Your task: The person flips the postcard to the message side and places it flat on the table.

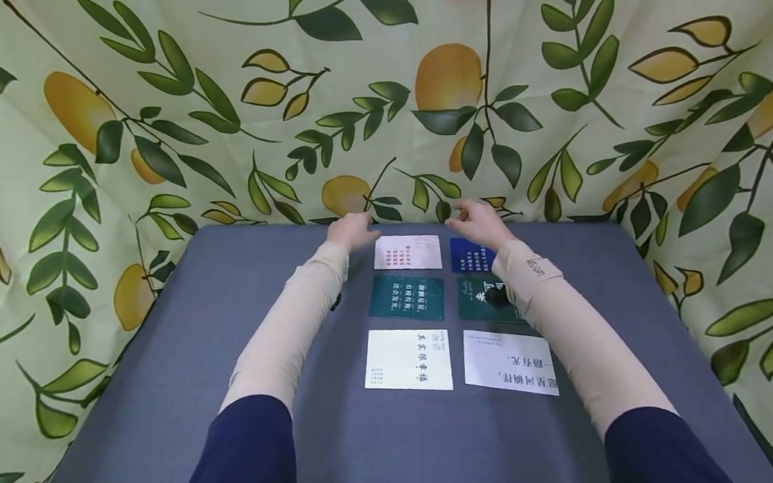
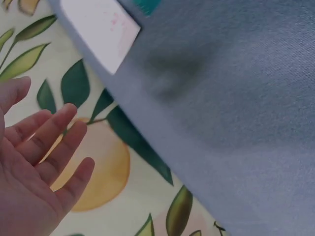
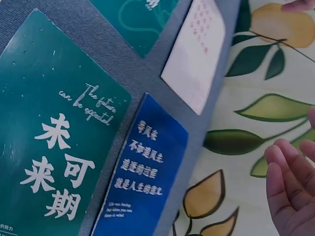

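Cards with printed writing lie flat in two columns. At the far end, my left hand point(image 1: 352, 231) hovers beside a pale pink card point(image 1: 407, 253); its fingers are spread and hold nothing in the left wrist view. My right hand point(image 1: 481, 224) is above a blue card point(image 1: 471, 256), fingers loosely bent with nothing between them. Nearer lie a teal card point(image 1: 406, 298) and a dark green card point(image 1: 481, 300), the latter partly hidden by my right forearm. Closest to me are a white card with dark writing point(image 1: 407, 360) and a pale lilac-white card point(image 1: 509, 360), slightly turned.
The cards lie on a table with a grey-blue cover point(image 1: 346, 439). Its far edge meets a hanging cloth point(image 1: 361, 64) printed with leaves and orange fruit, which also runs down both sides. Both forearms wear beige sleeves point(image 1: 291, 323).
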Action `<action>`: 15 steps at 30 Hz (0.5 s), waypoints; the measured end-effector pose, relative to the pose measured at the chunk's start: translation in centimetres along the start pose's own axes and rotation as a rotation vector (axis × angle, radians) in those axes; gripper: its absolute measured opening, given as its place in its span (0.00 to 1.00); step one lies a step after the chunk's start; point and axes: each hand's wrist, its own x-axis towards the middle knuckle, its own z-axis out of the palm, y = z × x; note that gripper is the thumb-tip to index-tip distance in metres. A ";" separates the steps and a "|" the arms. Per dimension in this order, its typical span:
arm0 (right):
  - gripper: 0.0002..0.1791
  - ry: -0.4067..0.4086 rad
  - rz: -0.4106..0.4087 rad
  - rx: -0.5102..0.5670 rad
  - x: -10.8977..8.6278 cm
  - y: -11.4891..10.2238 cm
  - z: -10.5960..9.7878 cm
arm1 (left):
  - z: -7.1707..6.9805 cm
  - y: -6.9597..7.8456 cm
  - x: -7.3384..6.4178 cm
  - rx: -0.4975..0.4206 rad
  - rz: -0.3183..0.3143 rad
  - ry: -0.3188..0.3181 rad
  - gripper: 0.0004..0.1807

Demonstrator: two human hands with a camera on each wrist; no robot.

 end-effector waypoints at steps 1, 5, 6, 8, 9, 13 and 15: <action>0.30 -0.006 0.009 -0.009 0.2 0.0 0.3 | 0.3 0.2 0.2 0.026 -0.005 -0.009 0.26; 0.29 -0.026 0.049 -0.047 1.1 0.0 1.4 | 1.6 0.9 0.3 0.050 -0.034 -0.029 0.28; 0.29 -0.031 0.060 -0.053 1.3 0.1 1.8 | 1.9 1.0 0.4 0.042 -0.043 -0.033 0.29; 0.29 -0.037 0.081 -0.055 1.5 0.3 2.5 | 2.4 1.1 0.4 0.013 -0.058 -0.040 0.31; 0.30 -0.040 0.094 -0.054 1.6 0.3 2.8 | 2.6 1.1 0.5 -0.009 -0.067 -0.044 0.31; 0.31 -0.045 0.126 -0.044 1.5 0.6 4.2 | 3.8 1.0 0.7 -0.120 -0.096 -0.064 0.34; 0.32 -0.047 0.139 -0.027 1.3 0.8 4.9 | 4.3 1.0 0.7 -0.209 -0.112 -0.078 0.34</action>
